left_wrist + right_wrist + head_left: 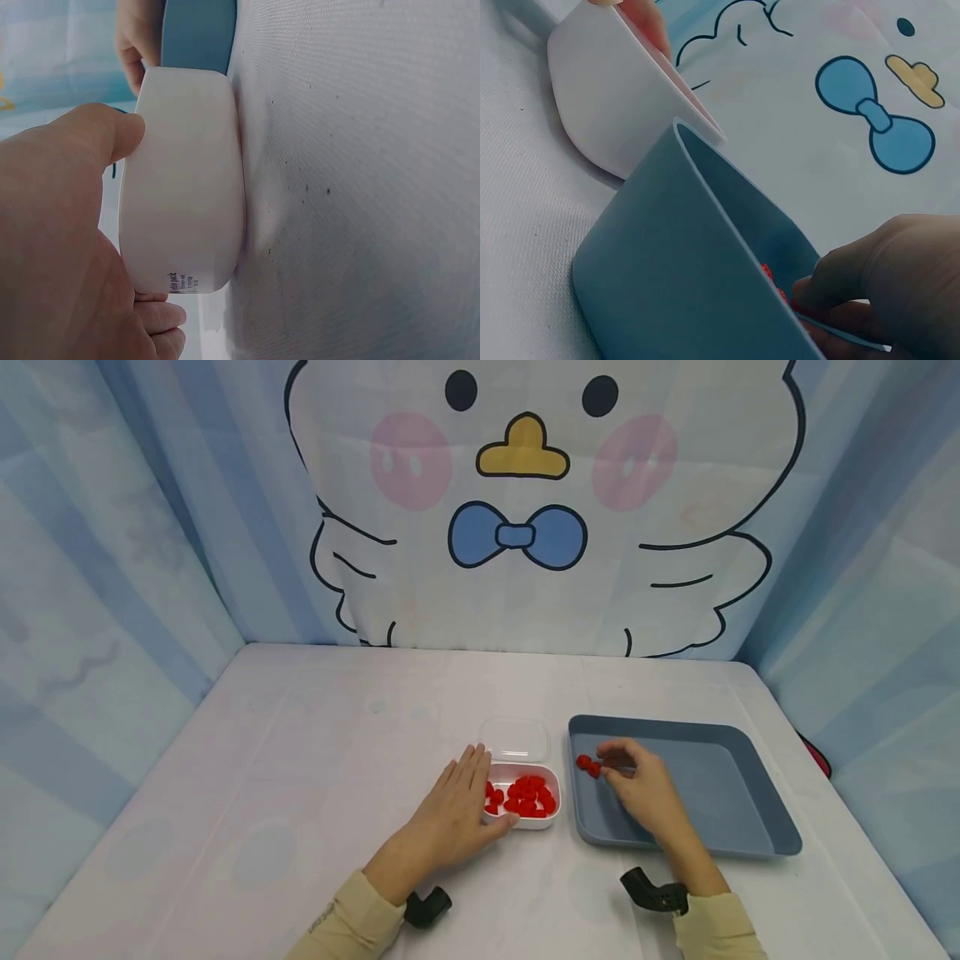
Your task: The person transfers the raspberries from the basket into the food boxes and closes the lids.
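Note:
My left hand [452,814] lies along the left side of a small white box [184,180], fingers straight, thumb on its near rim. Small red berry-like pieces [527,795] fill much of the box. Inside the blue-grey tray [697,793], my right hand [648,785] has its thumb and fingers curved at the tray's left end. Its fingertips pinch at a red berry-like piece [595,769], with another red piece [583,762] right beside it. In the right wrist view, the tray wall [675,247] partly hides the red pieces and fingertips.
Behind the box lies a clear plastic lid [515,739] on the white-covered table [300,760]. The tray stands just right of the box, with a raised rim. Patterned curtains [112,527] enclose the table on the left, right and back.

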`<state>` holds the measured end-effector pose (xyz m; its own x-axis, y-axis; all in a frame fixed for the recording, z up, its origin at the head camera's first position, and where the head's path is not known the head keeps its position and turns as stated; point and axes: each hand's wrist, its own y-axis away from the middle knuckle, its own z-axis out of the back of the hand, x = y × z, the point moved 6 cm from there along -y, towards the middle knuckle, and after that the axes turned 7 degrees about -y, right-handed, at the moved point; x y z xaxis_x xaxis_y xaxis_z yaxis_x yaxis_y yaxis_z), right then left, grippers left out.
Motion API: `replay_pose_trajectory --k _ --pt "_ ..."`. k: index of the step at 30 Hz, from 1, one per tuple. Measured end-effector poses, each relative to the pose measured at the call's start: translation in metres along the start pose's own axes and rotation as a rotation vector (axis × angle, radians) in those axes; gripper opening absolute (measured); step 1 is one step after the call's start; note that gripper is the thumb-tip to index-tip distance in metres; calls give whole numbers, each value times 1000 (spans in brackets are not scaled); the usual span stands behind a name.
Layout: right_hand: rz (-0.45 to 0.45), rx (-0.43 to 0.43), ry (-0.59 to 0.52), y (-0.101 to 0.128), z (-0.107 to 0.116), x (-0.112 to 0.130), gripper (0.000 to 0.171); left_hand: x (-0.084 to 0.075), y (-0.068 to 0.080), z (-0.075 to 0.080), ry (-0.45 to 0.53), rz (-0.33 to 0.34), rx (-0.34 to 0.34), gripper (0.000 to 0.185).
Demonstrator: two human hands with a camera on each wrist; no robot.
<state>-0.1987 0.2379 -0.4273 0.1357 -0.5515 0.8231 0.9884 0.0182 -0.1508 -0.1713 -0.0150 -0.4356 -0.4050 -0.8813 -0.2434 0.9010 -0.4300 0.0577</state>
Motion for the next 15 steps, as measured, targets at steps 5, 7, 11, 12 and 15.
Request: replay_pose_trajectory --k 5,7,11,12,15 --pt "-16 34 6 0 -2 0 29 0 0 0 -2 0 1 99" --pt "-19 44 4 0 -2 0 30 0 0 0 -1 1 0 99" --pt "-19 54 1 1 -3 1 29 0 0 0 1 2 -2 99" --pt "-20 55 3 0 -3 1 29 0 0 0 0 1 -4 99" --pt "-19 55 4 0 -2 1 29 1 0 0 -3 1 -2 99"
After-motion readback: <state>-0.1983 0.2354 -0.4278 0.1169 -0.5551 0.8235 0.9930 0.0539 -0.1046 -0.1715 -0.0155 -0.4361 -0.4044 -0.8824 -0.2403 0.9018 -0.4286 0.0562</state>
